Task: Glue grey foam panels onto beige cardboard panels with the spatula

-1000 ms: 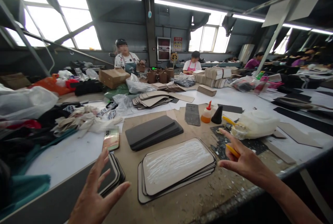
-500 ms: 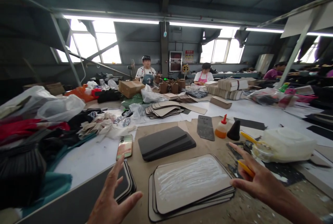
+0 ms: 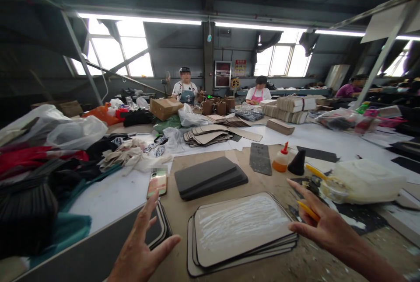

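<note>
My left hand [image 3: 139, 234] is open, thumb and fingers spread, above the edge of a stack of dark rounded boards [image 3: 160, 225]. In front of me, between both hands, lies a stack of beige rounded boards with dark edges [image 3: 210, 253]; the top one carries streaks of white glue [image 3: 239, 221]. My right hand [image 3: 323, 221] hovers at that stack's right edge, index finger and thumb stretched out. Its other fingers are curled round a slim yellow tool [image 3: 308, 210], whose ends are mostly hidden. Just beyond the beige stack are dark grey boards [image 3: 210, 177].
A phone [image 3: 157, 183] lies left of the grey boards. To the right stand a red-tipped glue bottle [image 3: 280, 159], a black cone [image 3: 297, 164] and a whitish container [image 3: 367, 181] with a yellow-handled brush [image 3: 316, 172]. Fabric and bags [image 3: 78, 133] crowd the left. Two people work across the table.
Both hands keep nearly the same pose; the right has shifted very slightly left with the yellow tool. The view has turned a little, and the boards lie unchanged.
</note>
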`<control>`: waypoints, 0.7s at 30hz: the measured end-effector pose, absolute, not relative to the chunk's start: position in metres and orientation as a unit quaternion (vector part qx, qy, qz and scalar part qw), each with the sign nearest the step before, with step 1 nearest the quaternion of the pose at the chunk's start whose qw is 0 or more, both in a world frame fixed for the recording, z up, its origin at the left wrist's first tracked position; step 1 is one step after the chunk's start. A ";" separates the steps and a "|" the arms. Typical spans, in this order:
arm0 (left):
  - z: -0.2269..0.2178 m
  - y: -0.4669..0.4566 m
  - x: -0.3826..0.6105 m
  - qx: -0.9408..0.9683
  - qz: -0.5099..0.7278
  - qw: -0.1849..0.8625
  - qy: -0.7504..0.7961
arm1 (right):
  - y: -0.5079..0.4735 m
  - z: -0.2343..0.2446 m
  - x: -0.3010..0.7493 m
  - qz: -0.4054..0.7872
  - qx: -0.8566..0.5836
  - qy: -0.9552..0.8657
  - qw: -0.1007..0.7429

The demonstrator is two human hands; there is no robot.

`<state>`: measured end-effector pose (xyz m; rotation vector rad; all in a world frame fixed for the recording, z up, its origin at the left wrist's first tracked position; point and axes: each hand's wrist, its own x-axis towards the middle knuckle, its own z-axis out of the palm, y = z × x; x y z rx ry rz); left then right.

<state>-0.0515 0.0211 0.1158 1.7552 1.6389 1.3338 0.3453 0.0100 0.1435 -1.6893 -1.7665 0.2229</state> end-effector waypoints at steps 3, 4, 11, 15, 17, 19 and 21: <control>0.120 0.028 -0.054 0.662 0.456 0.182 0.566 | 0.010 0.144 0.346 0.125 -0.640 -0.689 0.316; 0.123 0.030 -0.055 0.673 0.452 0.176 0.559 | 0.011 0.143 0.346 0.127 -0.641 -0.688 0.315; 0.140 0.044 -0.053 0.701 0.420 0.144 0.559 | 0.015 0.135 0.354 0.113 -0.647 -0.680 0.325; 0.150 0.058 -0.045 0.700 0.402 0.157 0.569 | 0.017 0.131 0.356 0.124 -0.650 -0.682 0.311; 0.156 0.072 -0.039 0.705 0.376 0.183 0.573 | 0.018 0.131 0.356 0.129 -0.654 -0.683 0.299; 0.160 0.090 -0.030 0.717 0.329 0.197 0.582 | 0.019 0.131 0.355 0.134 -0.659 -0.682 0.288; 0.161 0.111 -0.021 0.737 0.267 0.185 0.593 | 0.020 0.130 0.355 0.142 -0.663 -0.679 0.280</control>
